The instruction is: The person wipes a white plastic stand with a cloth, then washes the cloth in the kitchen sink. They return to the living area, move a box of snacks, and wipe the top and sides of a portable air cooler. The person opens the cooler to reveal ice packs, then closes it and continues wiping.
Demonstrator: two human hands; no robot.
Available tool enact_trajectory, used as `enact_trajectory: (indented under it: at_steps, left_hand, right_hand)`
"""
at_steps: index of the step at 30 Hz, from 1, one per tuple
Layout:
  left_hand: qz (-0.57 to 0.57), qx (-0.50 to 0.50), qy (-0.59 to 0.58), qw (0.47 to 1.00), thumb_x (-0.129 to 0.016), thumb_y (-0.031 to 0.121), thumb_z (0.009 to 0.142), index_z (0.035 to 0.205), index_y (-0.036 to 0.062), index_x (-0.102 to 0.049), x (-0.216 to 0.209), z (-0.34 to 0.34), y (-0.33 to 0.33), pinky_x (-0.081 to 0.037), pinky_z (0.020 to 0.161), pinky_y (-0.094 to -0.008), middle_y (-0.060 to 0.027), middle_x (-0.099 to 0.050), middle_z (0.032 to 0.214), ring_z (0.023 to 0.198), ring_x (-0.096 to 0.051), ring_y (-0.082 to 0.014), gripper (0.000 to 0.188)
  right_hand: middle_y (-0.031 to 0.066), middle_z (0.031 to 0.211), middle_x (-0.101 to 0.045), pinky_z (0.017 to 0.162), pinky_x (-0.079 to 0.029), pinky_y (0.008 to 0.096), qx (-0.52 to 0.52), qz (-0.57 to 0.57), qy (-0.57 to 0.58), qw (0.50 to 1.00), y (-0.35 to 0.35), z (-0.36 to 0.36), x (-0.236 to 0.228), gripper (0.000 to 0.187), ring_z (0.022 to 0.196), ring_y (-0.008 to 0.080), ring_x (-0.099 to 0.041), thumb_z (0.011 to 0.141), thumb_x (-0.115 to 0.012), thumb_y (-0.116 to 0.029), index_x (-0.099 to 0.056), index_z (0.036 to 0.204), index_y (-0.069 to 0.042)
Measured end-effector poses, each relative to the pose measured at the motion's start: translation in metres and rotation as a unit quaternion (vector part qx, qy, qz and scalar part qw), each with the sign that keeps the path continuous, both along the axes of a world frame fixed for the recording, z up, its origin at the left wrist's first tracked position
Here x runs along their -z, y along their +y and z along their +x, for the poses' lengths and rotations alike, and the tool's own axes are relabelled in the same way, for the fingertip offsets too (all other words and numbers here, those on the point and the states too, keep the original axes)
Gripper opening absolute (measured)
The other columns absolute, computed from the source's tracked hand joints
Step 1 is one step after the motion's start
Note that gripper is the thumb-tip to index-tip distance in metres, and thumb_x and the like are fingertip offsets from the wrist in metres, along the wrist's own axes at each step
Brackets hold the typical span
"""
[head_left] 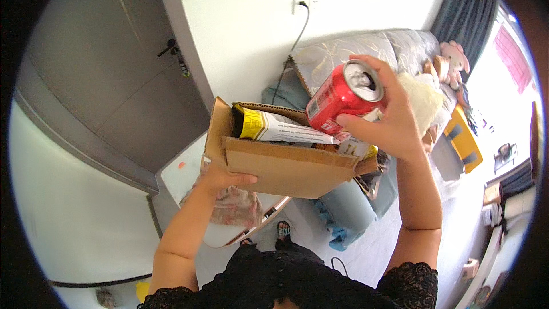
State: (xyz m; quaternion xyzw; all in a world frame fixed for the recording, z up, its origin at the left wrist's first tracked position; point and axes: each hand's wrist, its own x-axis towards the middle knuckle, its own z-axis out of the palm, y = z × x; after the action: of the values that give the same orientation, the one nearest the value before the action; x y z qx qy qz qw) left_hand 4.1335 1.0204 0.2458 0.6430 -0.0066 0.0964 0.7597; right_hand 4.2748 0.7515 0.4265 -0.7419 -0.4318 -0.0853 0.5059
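Note:
A brown cardboard box (291,169) hangs in front of me, its top flaps up. My left hand (220,178) grips it at the lower left corner, thumb across the front side. In the box lies a yellow and white printed packet (274,126), with other items partly hidden at the right end. Over the box's right half, my right hand (389,114) is wrapped round a red drink can (343,98). The can tilts, its opened top facing up and right. Its lower end overlaps the packet; whether they touch I cannot tell.
A white table (220,234) with a crumpled patterned cloth (237,203) stands below the box. Beyond lies a grey patterned sofa (343,51) with a pink plush toy (454,57). A grey door (108,68) is at left, a yellow chair (464,137) at right.

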Motion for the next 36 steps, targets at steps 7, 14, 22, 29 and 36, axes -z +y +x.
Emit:
enact_trajectory:
  at_steps: [7, 14, 22, 29, 36]
  left_hand:
    - [-0.017, 0.070, 0.015, 0.997, -0.090, 0.013, 0.056, 0.130, 0.0018, -0.042, -0.023, -0.003, -0.076, -0.045, 0.094, -0.0361, -0.0091, -0.057, 0.119, 0.110, -0.054, -0.0208, 0.089]
    - [0.042, 0.317, 0.009, 0.947, -0.092, 0.020, 0.052, 0.129, 0.0025, -0.043, 0.012, -0.039, -0.174, -0.045, 0.096, -0.0389, -0.0097, -0.055, 0.121, 0.113, -0.053, -0.0236, 0.093]
    - [0.124, 0.567, 0.010, 0.814, -0.091, 0.006, 0.049, 0.122, 0.0024, -0.049, 0.041, -0.153, -0.386, -0.046, 0.093, -0.0399, -0.0098, -0.058, 0.118, 0.109, -0.056, -0.0238, 0.084]
    - [0.048, 0.714, 0.034, 0.698, -0.085, 0.001, 0.049, 0.117, 0.0018, -0.055, 0.079, -0.371, -0.589, -0.050, 0.086, -0.0384, -0.0089, -0.062, 0.109, 0.100, -0.060, -0.0237, 0.074]
    - [0.038, 0.844, 0.085, 0.528, -0.082, 0.003, 0.051, 0.116, 0.0017, -0.057, 0.106, -0.571, -0.746, -0.050, 0.083, -0.0362, -0.0082, -0.062, 0.107, 0.098, -0.060, -0.0215, 0.070]
  right_hand:
    - [0.0086, 0.115, -0.054, 0.093, -0.044, 0.0285, 0.085, 0.128, -0.077, 0.985, -0.090, -0.095, -0.008, 0.077, 0.107, 0.0157, -0.054, 0.064, -0.078, -0.007, -0.042, 0.132, -0.004]
    - [0.0077, 0.117, -0.055, 0.096, -0.044, 0.0321, 0.321, -0.002, 0.043, 0.946, -0.200, -0.233, 0.009, 0.070, 0.108, 0.0172, -0.054, 0.069, -0.075, -0.006, -0.043, 0.131, -0.004]
    - [0.0193, 0.118, -0.058, 0.092, -0.047, 0.0367, 0.530, -0.164, 0.152, 0.818, -0.329, -0.502, 0.039, 0.073, 0.107, 0.0311, -0.059, 0.070, -0.077, -0.032, -0.044, 0.129, -0.006]
    - [0.0229, 0.120, -0.055, 0.094, -0.044, 0.0407, 0.727, -0.150, 0.143, 0.655, -0.423, -0.773, 0.101, 0.080, 0.110, 0.0370, -0.055, 0.075, -0.071, -0.051, -0.040, 0.134, -0.007]
    - [0.0195, 0.116, -0.046, 0.088, -0.042, 0.0451, 0.889, -0.247, 0.124, 0.364, -0.465, -0.986, 0.117, 0.073, 0.106, 0.0363, -0.047, 0.079, -0.061, -0.060, -0.051, 0.124, -0.003]
